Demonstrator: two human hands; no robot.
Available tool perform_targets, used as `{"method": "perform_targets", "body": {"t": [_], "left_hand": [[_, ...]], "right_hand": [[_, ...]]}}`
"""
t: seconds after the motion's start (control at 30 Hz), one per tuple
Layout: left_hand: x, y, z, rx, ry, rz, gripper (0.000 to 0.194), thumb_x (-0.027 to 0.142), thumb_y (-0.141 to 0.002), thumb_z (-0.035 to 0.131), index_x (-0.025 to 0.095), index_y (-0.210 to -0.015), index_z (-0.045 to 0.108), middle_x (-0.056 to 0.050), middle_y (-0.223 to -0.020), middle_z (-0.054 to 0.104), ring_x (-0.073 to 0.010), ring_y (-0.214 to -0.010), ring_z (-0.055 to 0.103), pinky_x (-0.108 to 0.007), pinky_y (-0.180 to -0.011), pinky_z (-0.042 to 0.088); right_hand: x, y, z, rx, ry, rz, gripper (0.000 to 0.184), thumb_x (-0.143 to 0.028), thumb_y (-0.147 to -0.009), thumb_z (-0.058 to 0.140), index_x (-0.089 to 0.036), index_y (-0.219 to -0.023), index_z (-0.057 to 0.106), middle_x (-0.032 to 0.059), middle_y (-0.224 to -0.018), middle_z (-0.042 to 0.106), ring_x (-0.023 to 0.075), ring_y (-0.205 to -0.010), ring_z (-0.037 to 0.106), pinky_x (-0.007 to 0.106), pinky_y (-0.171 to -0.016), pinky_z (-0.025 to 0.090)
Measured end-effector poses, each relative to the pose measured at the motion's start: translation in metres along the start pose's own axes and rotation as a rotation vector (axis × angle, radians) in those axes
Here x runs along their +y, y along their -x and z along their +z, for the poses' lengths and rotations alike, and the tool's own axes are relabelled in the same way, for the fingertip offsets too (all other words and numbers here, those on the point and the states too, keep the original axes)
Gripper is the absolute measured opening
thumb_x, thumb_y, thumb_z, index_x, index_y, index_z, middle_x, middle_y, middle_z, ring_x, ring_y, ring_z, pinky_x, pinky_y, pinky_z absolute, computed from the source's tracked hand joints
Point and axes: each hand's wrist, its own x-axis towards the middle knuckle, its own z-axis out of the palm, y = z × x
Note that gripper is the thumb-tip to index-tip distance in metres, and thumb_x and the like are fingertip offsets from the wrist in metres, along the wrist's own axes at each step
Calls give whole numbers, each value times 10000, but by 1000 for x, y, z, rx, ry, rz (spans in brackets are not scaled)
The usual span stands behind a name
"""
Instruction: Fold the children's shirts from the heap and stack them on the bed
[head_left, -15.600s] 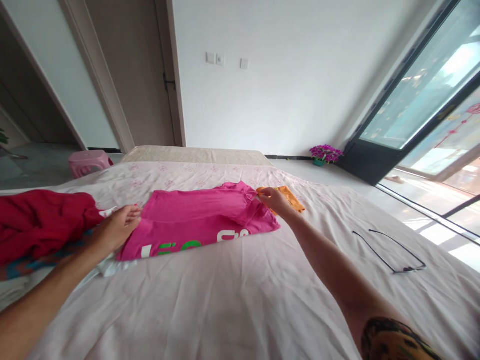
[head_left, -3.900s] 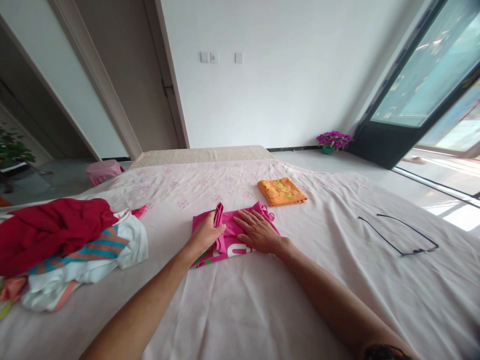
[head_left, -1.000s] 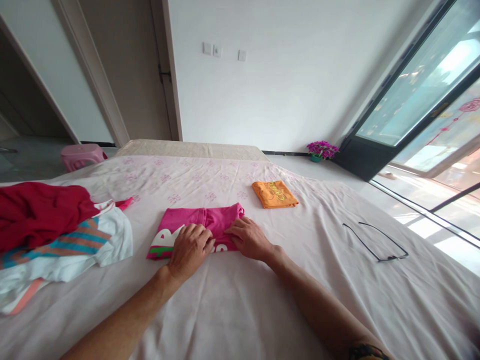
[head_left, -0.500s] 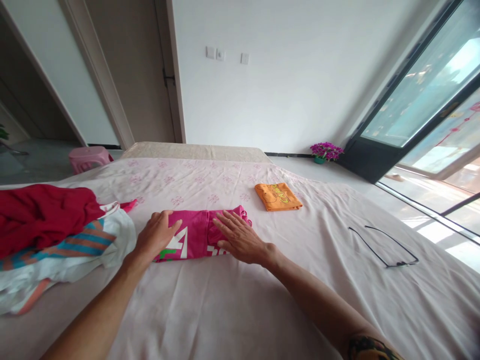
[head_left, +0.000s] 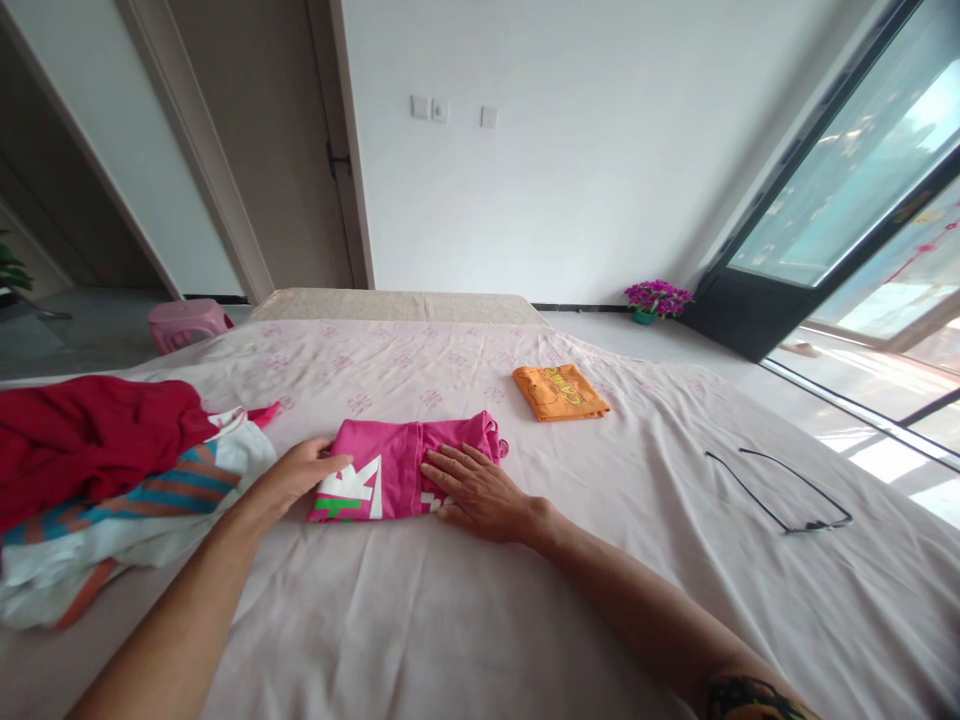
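Observation:
A pink shirt (head_left: 396, 470) with white and green print lies folded into a flat strip on the bed. My left hand (head_left: 300, 472) is at its left edge, thumb on top of the cloth and fingers round the edge, their tips partly hidden. Flat on the right part of the shirt rests my right hand (head_left: 480, 492), its fingers stretched out. Beyond it to the right is a folded orange garment (head_left: 561, 392) with yellow lettering.
A heap with a dark red garment (head_left: 97, 435) and a white striped garment (head_left: 172, 500) lies at left. Eyeglasses (head_left: 814, 525) rest on the pale bedsheet (head_left: 637, 540) at right. A pink stool (head_left: 191, 322) and potted purple flowers (head_left: 658, 298) stand beyond the bed.
My left hand has drawn back leftward from the top of the pink shirt to its edge. My right hand stays on the cloth, nearly unmoved. The view has shifted slightly.

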Motion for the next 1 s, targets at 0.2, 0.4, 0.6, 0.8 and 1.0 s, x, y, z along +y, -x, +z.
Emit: {"method": "perform_targets", "body": {"t": [0.2, 0.4, 0.6, 0.8, 1.0], "left_hand": [[31, 17, 16, -24, 263, 2, 541, 388, -585, 843, 144, -1013, 619, -34, -771, 732, -215, -711, 695, -294, -654, 546], [69, 20, 43, 4, 266, 98, 582, 315, -591, 836, 151, -1094, 593, -15, -780, 708, -166, -644, 670, -250, -578, 532], [87, 15, 82, 9, 221, 214, 596, 344, -624, 799, 144, -1135, 567, 7, -755, 666, -150, -621, 648, -232, -567, 493], [93, 6, 129, 70, 18, 329, 530, 319, -715, 715, 150, -1194, 564, 14, -743, 638, -138, -609, 614, -232, -576, 455], [94, -3, 168, 111, -211, 353, 473, 237, -752, 676, 174, -1209, 571, -5, -783, 656, -152, -672, 620, -247, -629, 455]], "right_hand": [[-1, 0, 4, 40, 24, -7, 635, -564, -1005, 335, -236, -1547, 299, 87, -1596, 305, 258, -1481, 210, 455, -1214, 120], [-7, 2, 1, 131, 47, 14, 602, -535, -976, 455, -220, -1485, 398, 119, -1476, 449, 271, -1333, 363, 432, -1129, 263], [-14, 2, -2, 145, 48, 12, 496, -509, -957, 505, -198, -1343, 520, 105, -1245, 567, 250, -1105, 461, 400, -1014, 367], [0, 5, -16, 56, -131, -80, 312, -396, -892, 618, -160, -1093, 654, 110, -1120, 599, 247, -1047, 512, 393, -966, 423], [37, 15, -40, 104, -924, 314, 199, -187, -873, 504, -161, -930, 694, 28, -828, 674, 148, -748, 612, 269, -715, 508]]}}
